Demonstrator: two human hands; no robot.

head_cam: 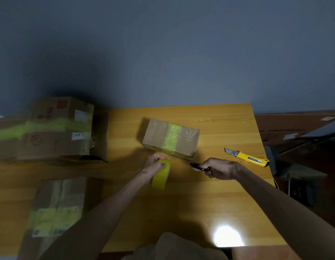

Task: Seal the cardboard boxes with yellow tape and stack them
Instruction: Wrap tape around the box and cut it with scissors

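Hands first: the left hand (153,166) curls round a roll of yellow tape (161,177), and the right hand (219,168) grips a dark-handled cutting tool (198,167) pointing toward the roll. Just beyond both lies a small cardboard box (155,135) with a yellow strip across its top. A yellow utility knife (247,157) rests on the worktop (219,194) to the right. Taped boxes (56,128) are stacked far left, and another box (56,203) lies nearer.
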